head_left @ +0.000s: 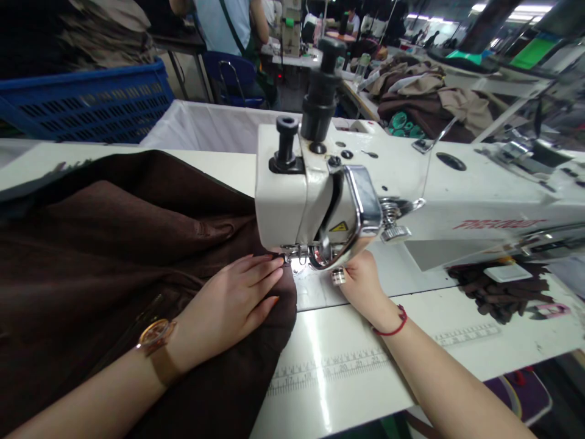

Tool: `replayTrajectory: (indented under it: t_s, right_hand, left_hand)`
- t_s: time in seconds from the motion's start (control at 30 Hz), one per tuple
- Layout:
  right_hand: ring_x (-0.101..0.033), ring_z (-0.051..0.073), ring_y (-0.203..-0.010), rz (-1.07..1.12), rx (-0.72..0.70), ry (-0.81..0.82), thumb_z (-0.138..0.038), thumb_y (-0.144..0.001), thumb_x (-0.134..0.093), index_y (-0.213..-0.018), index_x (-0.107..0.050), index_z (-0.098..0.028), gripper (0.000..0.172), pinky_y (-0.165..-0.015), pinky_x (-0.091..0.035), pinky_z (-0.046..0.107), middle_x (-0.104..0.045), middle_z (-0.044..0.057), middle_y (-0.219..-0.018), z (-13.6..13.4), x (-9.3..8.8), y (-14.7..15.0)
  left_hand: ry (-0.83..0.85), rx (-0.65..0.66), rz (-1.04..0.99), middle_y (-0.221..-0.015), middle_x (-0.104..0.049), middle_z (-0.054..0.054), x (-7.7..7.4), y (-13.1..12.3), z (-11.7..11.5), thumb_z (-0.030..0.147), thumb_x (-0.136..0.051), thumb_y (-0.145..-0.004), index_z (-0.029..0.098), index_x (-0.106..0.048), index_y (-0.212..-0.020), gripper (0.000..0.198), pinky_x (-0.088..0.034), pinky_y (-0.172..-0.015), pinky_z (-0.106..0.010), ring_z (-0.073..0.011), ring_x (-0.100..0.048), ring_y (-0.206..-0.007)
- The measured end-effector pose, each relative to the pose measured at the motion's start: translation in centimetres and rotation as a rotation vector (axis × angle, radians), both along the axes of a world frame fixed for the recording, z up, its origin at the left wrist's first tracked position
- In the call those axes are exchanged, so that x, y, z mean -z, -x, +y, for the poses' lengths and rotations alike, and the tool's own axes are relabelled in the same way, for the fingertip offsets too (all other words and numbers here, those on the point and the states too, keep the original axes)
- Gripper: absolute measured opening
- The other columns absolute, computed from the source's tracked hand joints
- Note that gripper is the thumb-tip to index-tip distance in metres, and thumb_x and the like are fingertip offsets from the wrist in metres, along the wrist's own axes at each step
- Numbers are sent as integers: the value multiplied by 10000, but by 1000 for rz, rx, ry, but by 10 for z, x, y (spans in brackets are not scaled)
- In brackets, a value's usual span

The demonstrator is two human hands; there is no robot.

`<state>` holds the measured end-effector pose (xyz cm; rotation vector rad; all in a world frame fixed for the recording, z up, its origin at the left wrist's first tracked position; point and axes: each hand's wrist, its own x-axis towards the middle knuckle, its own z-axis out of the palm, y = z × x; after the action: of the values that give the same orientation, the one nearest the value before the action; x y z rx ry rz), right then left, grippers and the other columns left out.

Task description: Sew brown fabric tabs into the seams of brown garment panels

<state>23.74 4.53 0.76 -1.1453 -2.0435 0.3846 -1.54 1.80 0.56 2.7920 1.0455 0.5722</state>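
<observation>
Dark brown fabric (183, 225), apparently a garment, spreads over the left of the sewing table, with its edge under the needle area of a white sewing machine (283, 207). My left hand (237, 292) lies flat on it, fingers stretched out, fingertips beside the presser foot (297, 262). A small dark piece at those fingertips is too small to make out. My right hand (364, 283) is closed just right of the needle area, beside a small silvery ribbed part (338, 276). The machine head partly hides its fingertips, so anything pinched there does not show.
A bundle of brown fabric strips (498, 292) lies at the right under a white block (507, 272), near pink-handled snips (551, 311). A printed ruler (342, 366) runs along the table front. Behind stand a blue crate (91, 97) and a person (223, 27).
</observation>
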Motion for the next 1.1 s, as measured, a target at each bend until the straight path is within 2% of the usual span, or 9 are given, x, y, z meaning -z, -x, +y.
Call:
replayTrajectory:
  t_s: [0.33,0.47,0.63,0.73,0.8,0.87,0.97,1.03,1.1]
  right_hand:
    - [-645,172,-691,-180,-92,-36,-274,-943,-523,-818,-683,-190,220,-662,-480,283,-698,44,-746,-9,1,8]
    - [-677,192,-834,-138,-218,-97,-206,-939,-505,-1009,-668,-206,177,-760,-538,323,-718,67,-909,-29,-5,29]
    - [-597,198,-1136,30,-491,-201,-87,-923,-424,-1333,-492,-261,451,-927,-526,365,-620,80,-1255,-52,-44,98]
    - [-543,215,-1218,16,-413,-234,-45,-897,-384,-1449,-354,-240,587,-989,-485,399,-458,110,-1439,-45,-76,161]
    - [-563,229,-1193,-76,-405,-194,-28,-849,-432,-1427,-403,-234,614,-957,-499,385,-446,107,-1452,-35,-92,203]
    - [-621,230,-1097,-126,-501,-161,-48,-825,-500,-1225,-612,-238,457,-916,-507,351,-612,78,-1282,-27,-102,238]
    - [-670,207,-915,-72,-521,-170,-66,-841,-490,-927,-698,-208,267,-847,-507,314,-721,60,-963,-24,-112,265]
    - [-655,202,-906,17,-464,-198,-64,-864,-438,-944,-668,-179,269,-847,-495,321,-707,76,-942,-32,-120,265]
    - [-629,202,-944,116,-414,-231,-86,-890,-410,-998,-626,-166,254,-857,-484,334,-681,89,-981,-53,-135,255]
  left_hand:
    - [72,-42,-31,-1325,-567,-85,-5,-1,1,243,-522,-899,146,-539,-1271,385,-403,-1084,-431,-229,-505,-1221]
    - [97,-63,-65,-1348,-547,-101,-7,-1,-23,278,-533,-870,150,-542,-1250,401,-359,-1099,-470,-257,-472,-1260]
    - [138,-82,-111,-1166,-647,-86,-7,-3,-81,374,-599,-803,158,-596,-1159,416,-359,-1101,-410,-258,-535,-1160]
    - [125,-35,-70,-1303,-586,-62,-16,3,-111,429,-575,-824,170,-546,-1239,490,-331,-1123,-431,-257,-475,-1245]
    - [80,-29,-32,-1421,-490,-40,-28,13,-132,471,-528,-869,184,-515,-1281,502,-274,-1154,-478,-260,-368,-1348]
    - [27,-125,-7,-1485,-410,-27,-40,29,-157,444,-486,-911,197,-473,-1330,487,-242,-1169,-496,-252,-297,-1394]
    - [-48,-475,-5,-1469,-424,-55,-45,60,-197,303,-490,-916,216,-428,-1385,481,-277,-1156,-493,-255,-356,-1358]
    - [-110,-717,-16,-1416,-474,-94,-37,82,-215,285,-511,-906,219,-446,-1380,483,-297,-1131,-546,-293,-410,-1313]
    - [-162,-847,-36,-1343,-523,-141,-24,99,-216,306,-538,-901,182,-505,-1328,447,-336,-1087,-592,-339,-443,-1276]
